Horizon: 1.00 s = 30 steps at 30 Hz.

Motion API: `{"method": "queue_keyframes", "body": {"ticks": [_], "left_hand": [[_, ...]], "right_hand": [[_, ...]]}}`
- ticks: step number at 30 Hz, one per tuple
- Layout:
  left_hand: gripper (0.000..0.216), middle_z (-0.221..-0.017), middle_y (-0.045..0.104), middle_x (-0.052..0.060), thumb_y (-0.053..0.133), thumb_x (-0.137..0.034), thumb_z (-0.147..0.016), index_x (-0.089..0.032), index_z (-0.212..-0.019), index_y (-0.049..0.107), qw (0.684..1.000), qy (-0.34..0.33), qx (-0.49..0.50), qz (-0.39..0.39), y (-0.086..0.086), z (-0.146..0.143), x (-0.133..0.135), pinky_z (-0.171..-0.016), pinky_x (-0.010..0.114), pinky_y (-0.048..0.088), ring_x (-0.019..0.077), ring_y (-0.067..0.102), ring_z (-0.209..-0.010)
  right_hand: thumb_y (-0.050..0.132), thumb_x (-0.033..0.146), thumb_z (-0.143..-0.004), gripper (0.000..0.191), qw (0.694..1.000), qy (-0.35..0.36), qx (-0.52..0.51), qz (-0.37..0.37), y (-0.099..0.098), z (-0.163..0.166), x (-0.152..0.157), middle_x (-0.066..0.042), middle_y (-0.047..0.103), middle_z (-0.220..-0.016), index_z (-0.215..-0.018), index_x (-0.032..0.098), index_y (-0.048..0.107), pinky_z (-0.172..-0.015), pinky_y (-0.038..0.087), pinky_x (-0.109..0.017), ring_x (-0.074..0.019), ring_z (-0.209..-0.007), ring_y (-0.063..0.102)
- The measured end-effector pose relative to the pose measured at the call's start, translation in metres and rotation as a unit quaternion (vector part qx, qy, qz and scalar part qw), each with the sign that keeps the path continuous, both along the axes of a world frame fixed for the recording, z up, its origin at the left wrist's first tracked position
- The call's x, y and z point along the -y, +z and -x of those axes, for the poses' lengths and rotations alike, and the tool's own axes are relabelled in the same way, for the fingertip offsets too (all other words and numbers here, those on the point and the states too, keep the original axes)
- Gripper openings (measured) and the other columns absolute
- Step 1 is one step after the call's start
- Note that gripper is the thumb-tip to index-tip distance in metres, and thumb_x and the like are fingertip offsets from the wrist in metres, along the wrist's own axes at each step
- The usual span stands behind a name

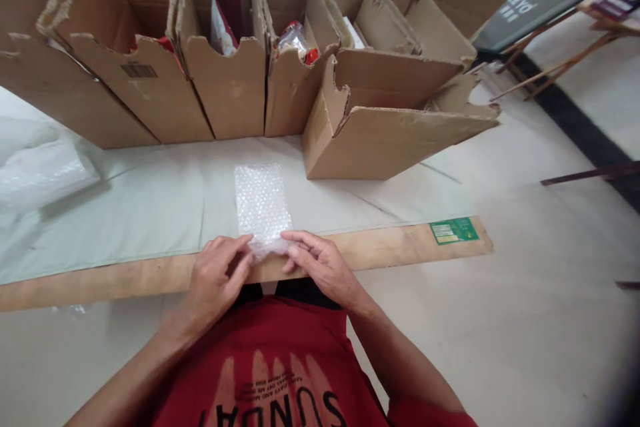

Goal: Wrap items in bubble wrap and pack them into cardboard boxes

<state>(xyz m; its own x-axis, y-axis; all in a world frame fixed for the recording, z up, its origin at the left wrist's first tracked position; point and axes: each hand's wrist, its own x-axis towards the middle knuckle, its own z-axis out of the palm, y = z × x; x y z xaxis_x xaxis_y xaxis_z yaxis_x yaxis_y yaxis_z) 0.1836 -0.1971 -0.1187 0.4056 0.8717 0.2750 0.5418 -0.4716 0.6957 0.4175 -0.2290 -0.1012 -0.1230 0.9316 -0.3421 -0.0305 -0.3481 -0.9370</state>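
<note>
A small rectangular sheet of bubble wrap (263,201) lies on the pale cloth near the front of the table. Its near end is gathered and slightly crumpled at the wooden edge strip. At its near left corner, my left hand (220,270) grips the plastic between thumb and forefinger. My right hand (323,263) pinches the near right corner, its forefinger resting along the top of the wrap. Whether anything sits inside the wrap cannot be made out.
Cardboard file boxes (227,90) line the back, some holding packets; one box (395,140) stands angled forward at right. A bubble wrap roll (47,170) lies at left. The wooden edge strip (385,247) bears a green label (454,231).
</note>
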Motion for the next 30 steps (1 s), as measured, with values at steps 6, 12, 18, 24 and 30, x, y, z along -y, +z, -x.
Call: {"method": "queue_keyframes", "body": {"ticks": [6,12,18,24,30], "left_hand": [[0.036,-0.074,0.07,-0.002,0.058,-0.039,-0.094,-0.02,-0.121,0.071,0.986,0.048,0.023,0.158,0.016,-0.006,-0.044,-0.061,0.024,0.048,0.0123,0.062,-0.063],[0.041,-0.072,0.07,-0.002,0.058,-0.042,-0.091,-0.02,-0.123,0.071,0.986,-0.015,0.014,0.163,0.03,-0.015,-0.064,-0.06,0.024,0.046,0.0129,0.061,-0.062],[0.066,-0.092,0.077,0.003,0.063,-0.044,-0.089,-0.017,-0.147,0.052,0.991,0.04,-0.02,0.124,0.015,-0.01,-0.054,-0.071,0.029,0.052,0.019,0.069,-0.082],[0.05,-0.079,0.072,0.001,0.055,-0.029,-0.092,-0.015,-0.14,0.058,0.992,0.081,-0.096,0.017,-0.006,-0.016,-0.05,-0.076,0.032,0.052,0.0192,0.065,-0.073],[0.045,-0.075,0.069,0.0,0.057,-0.022,-0.094,-0.015,-0.138,0.058,0.987,0.067,-0.131,-0.063,-0.014,-0.015,-0.053,-0.074,0.035,0.053,0.0211,0.064,-0.069]], "right_hand": [[0.065,0.038,-0.096,0.042,0.97,-0.061,0.182,-0.148,-0.001,-0.014,0.001,-0.006,0.072,-0.103,-0.135,0.023,0.062,-0.078,0.057,-0.034,-0.0174,-0.084,0.069],[0.077,0.035,-0.085,0.078,0.953,0.008,0.236,-0.189,-0.007,-0.006,-0.038,-0.009,0.073,-0.124,-0.155,0.025,0.044,-0.092,0.054,-0.039,-0.0234,-0.107,0.068],[0.064,0.024,-0.092,0.057,0.943,-0.018,0.269,-0.193,-0.021,0.01,-0.054,0.0,0.074,-0.093,-0.147,0.024,0.054,-0.086,0.053,-0.033,-0.017,-0.085,0.068],[0.063,0.028,-0.098,0.049,0.878,-0.067,0.362,-0.307,-0.018,-0.001,-0.04,-0.01,0.071,-0.124,-0.146,0.023,0.054,-0.097,0.055,-0.039,-0.023,-0.107,0.068],[0.062,0.019,-0.098,0.034,0.762,0.088,0.465,-0.441,-0.014,-0.015,-0.028,-0.014,0.068,-0.137,-0.132,0.02,0.064,-0.104,0.049,-0.045,-0.0295,-0.131,0.059]]}}
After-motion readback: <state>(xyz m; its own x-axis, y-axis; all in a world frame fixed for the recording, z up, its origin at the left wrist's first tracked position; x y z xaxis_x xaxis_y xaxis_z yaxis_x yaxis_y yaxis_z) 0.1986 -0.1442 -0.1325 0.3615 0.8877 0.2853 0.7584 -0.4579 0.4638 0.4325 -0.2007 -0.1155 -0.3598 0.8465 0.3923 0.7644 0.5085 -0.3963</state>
